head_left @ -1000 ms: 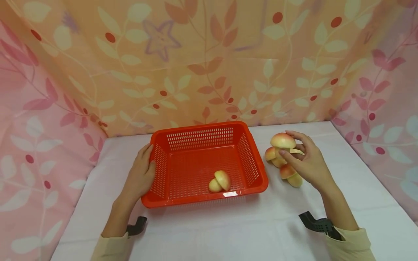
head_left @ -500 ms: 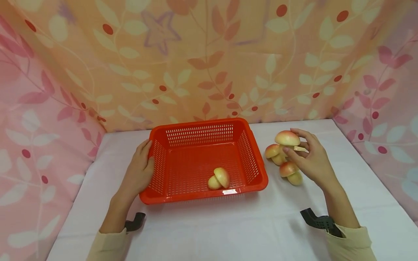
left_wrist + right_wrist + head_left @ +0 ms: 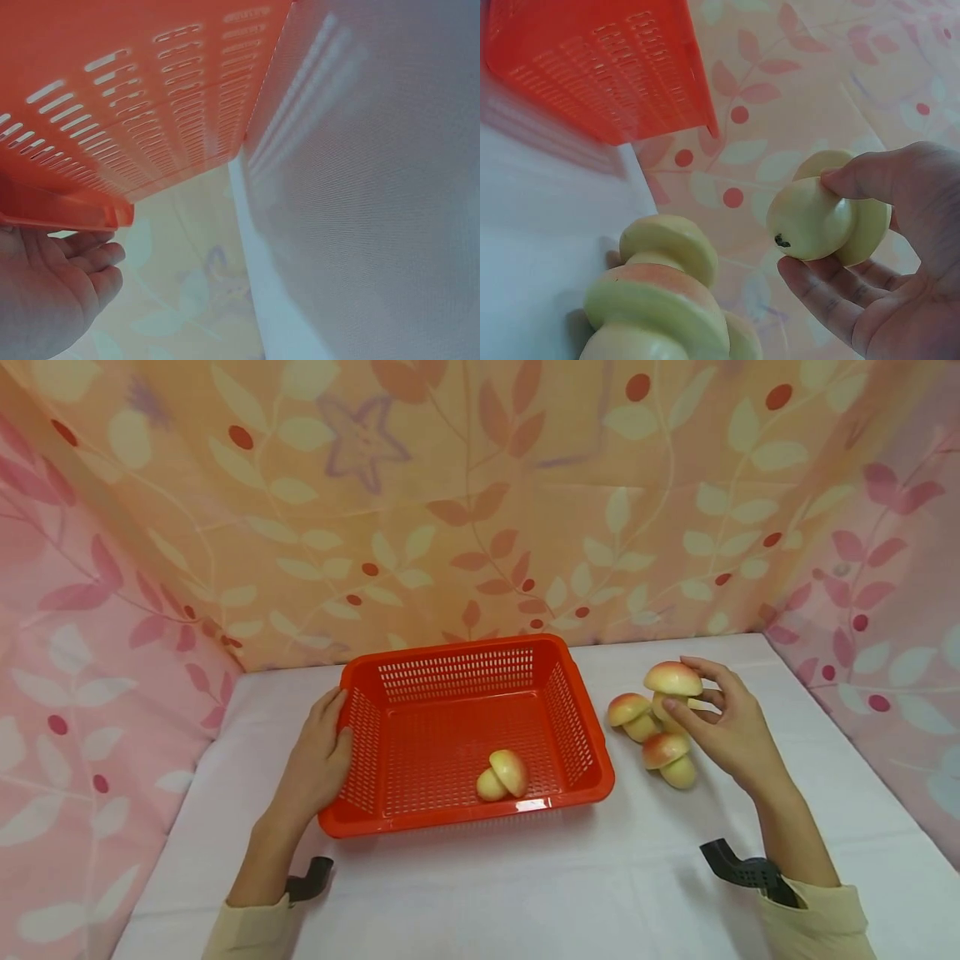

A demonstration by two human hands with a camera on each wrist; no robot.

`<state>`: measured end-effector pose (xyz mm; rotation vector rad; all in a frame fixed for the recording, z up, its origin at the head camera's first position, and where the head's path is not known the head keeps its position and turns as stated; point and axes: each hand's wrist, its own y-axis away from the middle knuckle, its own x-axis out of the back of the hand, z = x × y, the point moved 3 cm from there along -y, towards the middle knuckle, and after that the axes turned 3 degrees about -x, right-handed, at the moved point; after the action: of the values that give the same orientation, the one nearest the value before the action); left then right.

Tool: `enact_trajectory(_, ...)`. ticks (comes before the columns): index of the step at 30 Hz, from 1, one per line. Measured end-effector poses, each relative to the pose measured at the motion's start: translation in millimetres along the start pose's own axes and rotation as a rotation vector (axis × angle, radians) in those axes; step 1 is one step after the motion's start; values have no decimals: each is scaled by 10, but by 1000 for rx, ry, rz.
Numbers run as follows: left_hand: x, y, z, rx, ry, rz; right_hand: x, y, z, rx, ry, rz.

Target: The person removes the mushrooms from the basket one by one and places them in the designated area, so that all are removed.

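A mushroom (image 3: pixel 673 679), cap uppermost, is pinched in the right hand (image 3: pixel 737 728) at middle right of the frame. Lower and leftward, a second mushroom (image 3: pixel 628 713) and third mushroom (image 3: pixel 667 750) lie on the white tabletop (image 3: pixel 465 897). The left hand (image 3: pixel 313 758) grips the left rim of the central red basket (image 3: pixel 450 815), where a fourth mushroom (image 3: pixel 510 772) lies.

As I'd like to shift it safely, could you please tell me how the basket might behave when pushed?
The basket would probably slide rather than tip, being broad and shallow. Its thin-looking, perforated walls suggest it is light for its size and may flex a little. The mushroom inside may roll, as its cap is rounded.
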<state>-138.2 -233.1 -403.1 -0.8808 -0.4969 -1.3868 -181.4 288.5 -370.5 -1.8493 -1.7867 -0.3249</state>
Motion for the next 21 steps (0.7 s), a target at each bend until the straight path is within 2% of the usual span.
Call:
enact_trajectory(10, 16, -1, -27, 32, 14, -28, -2, -18, 87, -10, -38, -16)
enact_trajectory(21, 9, 2, -35, 33, 11, -30, 29, -23, 179, -51, 16, -18)
